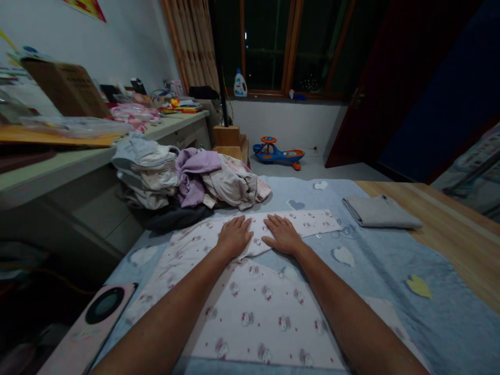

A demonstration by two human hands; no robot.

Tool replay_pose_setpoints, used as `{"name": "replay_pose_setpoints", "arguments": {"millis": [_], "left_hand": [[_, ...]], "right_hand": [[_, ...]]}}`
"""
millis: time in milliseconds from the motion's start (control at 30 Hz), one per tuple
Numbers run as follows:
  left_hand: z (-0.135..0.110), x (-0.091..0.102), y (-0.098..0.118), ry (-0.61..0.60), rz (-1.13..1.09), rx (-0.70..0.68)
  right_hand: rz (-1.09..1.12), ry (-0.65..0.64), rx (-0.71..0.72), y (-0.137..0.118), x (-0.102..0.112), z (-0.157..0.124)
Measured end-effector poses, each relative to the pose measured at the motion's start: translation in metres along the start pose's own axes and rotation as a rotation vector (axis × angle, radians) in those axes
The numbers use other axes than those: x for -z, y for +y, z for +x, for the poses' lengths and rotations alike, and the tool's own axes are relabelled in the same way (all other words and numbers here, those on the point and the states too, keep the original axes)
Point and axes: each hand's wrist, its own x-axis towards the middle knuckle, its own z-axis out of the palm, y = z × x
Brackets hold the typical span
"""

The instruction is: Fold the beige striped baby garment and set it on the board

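Observation:
A pale pink pajama garment [269, 307] printed with small cartoon cat faces lies spread on the blue bedspread [351, 281]. One long narrow part of it, a sleeve or a leg, stretches out to the right at the far side. My left hand [235, 238] rests flat on the upper part of the cloth, fingers extended. Close to its right, my right hand [282, 234] also lies flat on the narrow part, fingers slightly spread. Neither hand grips anything. Wrinkles run through the garment's left side, and my forearms cover some of it.
Rumpled clothes [191, 179] are heaped at the far left beside the cluttered desk [172, 125]. A folded grey garment [380, 211] lies at the right, near bare wood [449, 229]. A pink phone-like object [94, 323] sits front left. Beyond stands a ride-on toy [279, 153].

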Motion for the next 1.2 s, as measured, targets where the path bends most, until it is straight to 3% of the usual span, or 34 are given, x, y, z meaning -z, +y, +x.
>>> {"name": "replay_pose_setpoints", "arguments": {"millis": [200,367,500,667,967,1200], "left_hand": [[-0.031,0.017,-0.038,-0.155,0.034,0.119],[-0.047,0.011,-0.049,-0.111,0.016,0.236],[-0.051,0.006,-0.048,-0.067,0.008,0.307],[-0.054,0.007,-0.052,-0.020,0.045,0.402],[-0.054,0.004,-0.058,-0.007,0.055,0.365],[-0.052,0.002,-0.061,0.027,0.063,0.344]], "right_hand": [[0.006,-0.089,-0.024,-0.003,0.005,0.004],[0.034,-0.129,-0.161,-0.023,0.009,0.007],[0.017,-0.027,-0.213,-0.036,-0.001,0.004],[0.011,0.075,-0.202,-0.034,-0.012,0.000],[0.045,0.160,-0.063,-0.034,-0.007,-0.006],[0.038,0.087,0.041,-0.036,-0.002,-0.008]]}}
